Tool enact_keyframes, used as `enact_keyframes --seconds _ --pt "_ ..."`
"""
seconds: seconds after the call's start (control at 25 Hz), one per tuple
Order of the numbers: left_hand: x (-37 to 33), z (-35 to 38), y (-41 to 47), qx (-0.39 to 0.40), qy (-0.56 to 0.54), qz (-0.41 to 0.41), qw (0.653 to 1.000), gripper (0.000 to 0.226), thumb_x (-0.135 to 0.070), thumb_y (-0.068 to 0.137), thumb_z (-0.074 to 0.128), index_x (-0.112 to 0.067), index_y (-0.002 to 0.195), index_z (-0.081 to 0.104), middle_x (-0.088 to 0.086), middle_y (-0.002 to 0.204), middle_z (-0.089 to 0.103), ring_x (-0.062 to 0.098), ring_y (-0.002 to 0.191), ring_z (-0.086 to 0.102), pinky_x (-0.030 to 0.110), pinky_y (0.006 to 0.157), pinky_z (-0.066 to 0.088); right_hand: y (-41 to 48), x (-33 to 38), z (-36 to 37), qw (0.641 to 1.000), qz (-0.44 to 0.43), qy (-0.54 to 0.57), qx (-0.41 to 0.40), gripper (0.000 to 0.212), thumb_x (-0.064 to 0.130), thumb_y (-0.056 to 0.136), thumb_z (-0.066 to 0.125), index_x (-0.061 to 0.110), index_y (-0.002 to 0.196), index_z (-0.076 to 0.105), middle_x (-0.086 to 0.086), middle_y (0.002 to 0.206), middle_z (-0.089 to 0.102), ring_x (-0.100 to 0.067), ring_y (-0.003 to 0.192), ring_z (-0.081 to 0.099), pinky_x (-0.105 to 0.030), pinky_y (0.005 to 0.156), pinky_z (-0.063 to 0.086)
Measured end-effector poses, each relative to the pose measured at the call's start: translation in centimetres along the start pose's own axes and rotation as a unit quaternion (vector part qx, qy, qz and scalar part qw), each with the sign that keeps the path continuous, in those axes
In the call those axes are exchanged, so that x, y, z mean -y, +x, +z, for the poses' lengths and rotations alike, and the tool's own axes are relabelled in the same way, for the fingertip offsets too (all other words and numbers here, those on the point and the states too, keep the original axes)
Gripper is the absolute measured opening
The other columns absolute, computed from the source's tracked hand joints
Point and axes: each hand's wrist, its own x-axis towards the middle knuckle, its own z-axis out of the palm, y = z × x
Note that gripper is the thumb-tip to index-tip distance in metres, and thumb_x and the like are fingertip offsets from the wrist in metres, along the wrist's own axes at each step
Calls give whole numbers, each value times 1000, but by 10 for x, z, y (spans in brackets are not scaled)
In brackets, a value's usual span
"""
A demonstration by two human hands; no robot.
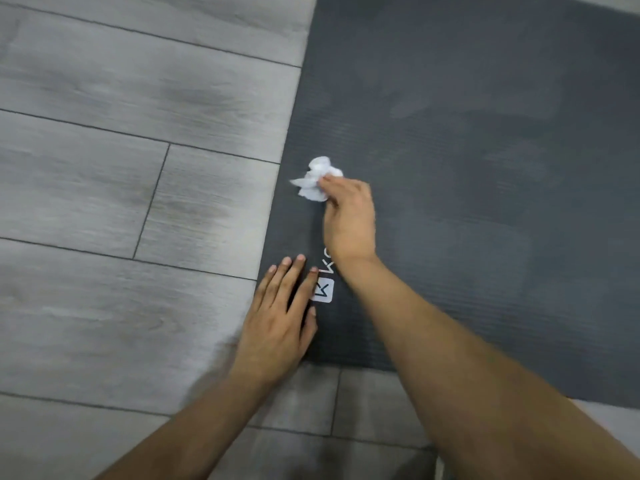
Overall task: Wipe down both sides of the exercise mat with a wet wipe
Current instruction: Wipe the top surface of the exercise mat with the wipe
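- A crumpled white wet wipe [317,181] is pinched in the right hand [348,220], near the mat's left edge.
- The left hand [277,323] is pressed flat, fingers straight, on the near-left corner.
- The ribbed dark-grey exercise mat [485,202] is spread on grey wood-grain floor [121,150].

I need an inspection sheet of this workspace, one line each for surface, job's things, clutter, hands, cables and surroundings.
Surface: grey plank floor; the exercise mat lies flat on it.
Job's things: mat dark grey, paler streaks on its face, white logo by its near left corner; crumpled white wet wipe on it, near the left edge.
Clutter: nothing seen.
Hands: right hand pinches the wet wipe against the mat; left hand rests flat, fingers straight, on the mat's near left corner.
Cables: nothing seen.
Surroundings: only floor around the mat.
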Motion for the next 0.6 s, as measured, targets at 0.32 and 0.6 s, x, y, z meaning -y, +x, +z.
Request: enact_keyframes --seconds 0.32,0.6 --pt "8 1 -1 -10 -29 9 999 54 -25 99 50 -8 150 49 13 161 39 32 150 35 49 124 27 -39 -94 -96 995 43 -85 -28 37 4 88 46 9 113 73 -4 119 69 -20 109 55 -3 101 27" --pt "6 7 -3 -42 -31 11 999 54 -22 96 50 -7 147 52 15 159 42 34 148 37 49 124 26 -36 -98 -125 958 256 -60 -116 34 0 90 48 12 111 72 -8 113 70 -26 102 62 -22 93 45"
